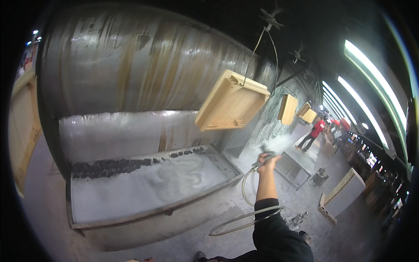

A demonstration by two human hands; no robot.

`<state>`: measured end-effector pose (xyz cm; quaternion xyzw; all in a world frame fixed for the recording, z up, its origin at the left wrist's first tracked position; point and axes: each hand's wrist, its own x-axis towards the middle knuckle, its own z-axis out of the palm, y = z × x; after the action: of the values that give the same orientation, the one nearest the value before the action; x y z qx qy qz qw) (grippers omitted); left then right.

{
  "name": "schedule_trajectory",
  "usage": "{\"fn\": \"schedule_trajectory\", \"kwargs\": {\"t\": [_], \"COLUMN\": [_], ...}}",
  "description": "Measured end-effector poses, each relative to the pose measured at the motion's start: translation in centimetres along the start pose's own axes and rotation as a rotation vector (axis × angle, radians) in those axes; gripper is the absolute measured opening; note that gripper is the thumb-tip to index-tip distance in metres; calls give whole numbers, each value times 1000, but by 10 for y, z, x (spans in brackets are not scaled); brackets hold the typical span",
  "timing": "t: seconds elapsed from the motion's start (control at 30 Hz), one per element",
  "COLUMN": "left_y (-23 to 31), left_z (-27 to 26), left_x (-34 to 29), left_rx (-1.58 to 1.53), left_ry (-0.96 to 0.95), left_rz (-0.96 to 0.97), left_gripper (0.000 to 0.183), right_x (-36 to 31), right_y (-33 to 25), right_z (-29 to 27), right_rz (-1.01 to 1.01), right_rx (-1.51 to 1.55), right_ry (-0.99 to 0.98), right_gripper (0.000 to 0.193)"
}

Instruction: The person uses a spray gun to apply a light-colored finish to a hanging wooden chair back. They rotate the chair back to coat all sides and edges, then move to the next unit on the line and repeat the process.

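My right arm, in a dark sleeve, reaches forward. At its end my right hand (269, 163) is closed round a spray gun (264, 153), which is smeared by motion. A pale hose (244, 185) runs from the gun, loops down and crosses my forearm. Ahead and above hangs a light wooden panel (235, 102) with a raised frame, tilted on a wire from a hook. The hand is below the panel and apart from it. At the lower edge only a sliver of my left hand (149, 260) shows, its fingers cut off by the picture's edge.
A metal booth wall (131, 65) streaked with brown stands over a shallow trough (139, 196) of whitish liquid. More wooden pieces (288, 109) hang farther along. A wooden frame (25, 126) is at far left. A person in red (315, 131) stands beyond; a stack of panels (345, 194) is at right.
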<state>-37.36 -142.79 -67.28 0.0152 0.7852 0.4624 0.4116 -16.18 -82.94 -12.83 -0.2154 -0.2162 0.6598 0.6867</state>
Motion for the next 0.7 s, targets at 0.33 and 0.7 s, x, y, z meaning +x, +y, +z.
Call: {"fn": "schedule_trajectory", "kwargs": {"t": [0.33,0.7], "left_y": [34,-55], "left_z": [18,0], "left_x": [-52,-24], "left_rx": [650,737], "left_ry": [-117,-71], "left_rz": [16,145], "left_gripper": [58,42], "right_x": [67,44], "right_y": [-1,-99], "right_z": [-62,-13], "right_rz": [251,-1514], "right_rx": [846,-1335], "right_ry": [-9,-275], "right_gripper": [85,51]}}
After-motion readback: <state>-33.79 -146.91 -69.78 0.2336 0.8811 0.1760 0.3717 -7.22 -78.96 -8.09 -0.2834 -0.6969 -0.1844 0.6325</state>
